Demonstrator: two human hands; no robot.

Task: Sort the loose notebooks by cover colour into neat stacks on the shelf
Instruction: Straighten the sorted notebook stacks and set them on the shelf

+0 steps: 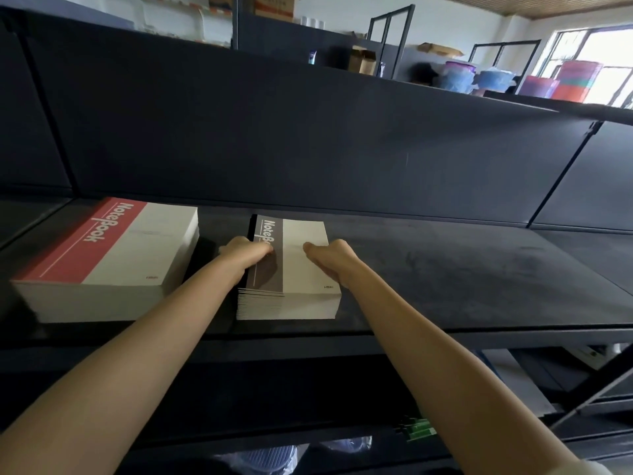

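Two notebook stacks sit on the dark shelf (462, 269). The stack of red-covered notebooks (102, 258) lies at the left. In the middle lies a lower stack of grey-covered notebooks (301, 279), its front left edges slightly fanned. My left hand (245, 252) grips the left spine edge of the grey stack, thumb on the top cover. My right hand (330, 257) holds the right edge of that stack, with its thumb lying on the white part of the cover.
A tall dark back panel (308, 138) rises behind the shelf. Cardboard boxes (361, 60) and coloured plastic tubs (561, 80) sit on top beyond it. Lower shelves hold green items (419, 430) and wrapped goods below my arms.
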